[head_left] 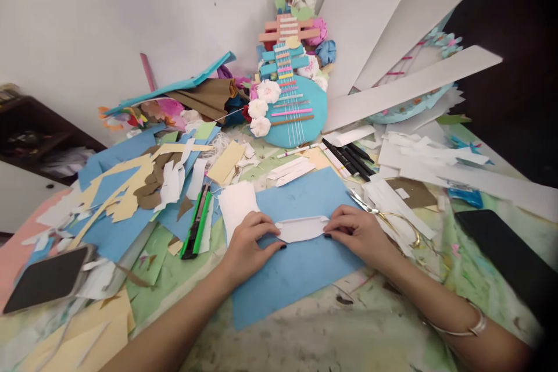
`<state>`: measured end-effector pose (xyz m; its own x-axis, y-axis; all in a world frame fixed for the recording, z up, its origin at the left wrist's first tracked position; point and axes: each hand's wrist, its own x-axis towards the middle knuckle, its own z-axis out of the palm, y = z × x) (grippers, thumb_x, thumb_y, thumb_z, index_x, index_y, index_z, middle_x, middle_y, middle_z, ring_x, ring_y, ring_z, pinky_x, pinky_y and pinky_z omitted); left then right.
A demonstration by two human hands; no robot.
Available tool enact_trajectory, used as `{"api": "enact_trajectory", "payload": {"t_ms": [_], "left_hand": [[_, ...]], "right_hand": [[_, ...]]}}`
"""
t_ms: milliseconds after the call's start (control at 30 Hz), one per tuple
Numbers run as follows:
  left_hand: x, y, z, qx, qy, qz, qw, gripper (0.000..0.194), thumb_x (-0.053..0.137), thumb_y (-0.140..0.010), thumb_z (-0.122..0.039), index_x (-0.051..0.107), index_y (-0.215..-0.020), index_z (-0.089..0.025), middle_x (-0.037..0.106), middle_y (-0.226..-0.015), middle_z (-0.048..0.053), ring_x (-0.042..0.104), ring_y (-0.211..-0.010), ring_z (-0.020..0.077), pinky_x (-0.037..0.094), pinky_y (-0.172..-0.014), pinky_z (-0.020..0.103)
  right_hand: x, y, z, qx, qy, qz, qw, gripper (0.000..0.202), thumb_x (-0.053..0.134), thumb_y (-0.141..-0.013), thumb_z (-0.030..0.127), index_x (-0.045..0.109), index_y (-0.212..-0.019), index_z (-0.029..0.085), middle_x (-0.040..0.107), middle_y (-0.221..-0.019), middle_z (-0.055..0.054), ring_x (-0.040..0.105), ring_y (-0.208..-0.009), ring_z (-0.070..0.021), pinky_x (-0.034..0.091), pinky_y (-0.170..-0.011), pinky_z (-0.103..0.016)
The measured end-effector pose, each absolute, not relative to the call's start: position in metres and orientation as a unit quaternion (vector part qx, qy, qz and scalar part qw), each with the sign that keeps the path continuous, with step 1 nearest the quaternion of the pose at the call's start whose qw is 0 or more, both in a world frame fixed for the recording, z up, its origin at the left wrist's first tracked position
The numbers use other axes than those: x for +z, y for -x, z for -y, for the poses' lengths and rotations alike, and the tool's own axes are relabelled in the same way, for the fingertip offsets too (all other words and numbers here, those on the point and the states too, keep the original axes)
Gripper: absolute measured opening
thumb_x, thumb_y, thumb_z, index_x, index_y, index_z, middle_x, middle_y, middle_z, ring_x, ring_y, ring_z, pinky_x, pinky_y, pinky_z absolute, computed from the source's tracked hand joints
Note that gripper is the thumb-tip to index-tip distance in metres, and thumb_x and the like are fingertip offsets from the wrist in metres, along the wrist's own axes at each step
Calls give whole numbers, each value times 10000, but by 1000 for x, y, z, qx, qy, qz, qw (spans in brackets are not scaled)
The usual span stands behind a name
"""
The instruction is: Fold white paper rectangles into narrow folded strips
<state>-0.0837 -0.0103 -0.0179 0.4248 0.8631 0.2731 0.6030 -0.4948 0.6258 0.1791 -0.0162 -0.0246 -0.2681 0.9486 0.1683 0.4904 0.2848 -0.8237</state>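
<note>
Reaching in from the near edge of the desk (305,344), backs upward, the left hand (250,241) and right hand (361,237) stand apart, thumbs and fingers pinching opposite ends of a white strip (303,231) over the blue sheet (285,282), short of the desk's back edge.

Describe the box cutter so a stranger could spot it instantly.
On the table, find the blue sheet in the middle. Left of it, past the white paper stack, lies the box cutter. Its green-and-black body sets it apart from the paper scraps nearby.
</note>
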Motion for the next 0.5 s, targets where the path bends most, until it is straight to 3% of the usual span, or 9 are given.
{"api": "enact_trajectory", "payload": {"t_ms": [267, 500], "left_hand": [[-21, 81, 11, 321, -824, -426, 191, 76, 626, -786, -207, 700, -798, -220, 633, -811, 45, 572, -800, 176, 487, -696, 294], [-18, 80, 10, 304, -807, -451, 231, 71, 625, -767, -201, 693, -754, -217, 647, -835, 34, 585, -818, 177, 484, -734, 306]], "right_hand": [[-23, -178, 15, 333, 506, 725, 328, 95, 625, -732, 130, 696, -731, 194, 591, -768, -14, 450, -514, -79, 366, -504, -232], [-16, -177, 17, 308, 509, 745, 303, 86, 608, -760, 142, 678, -735, 185, 575, -753, -13, 454, -535, -88, 359, -516, -236]]}}
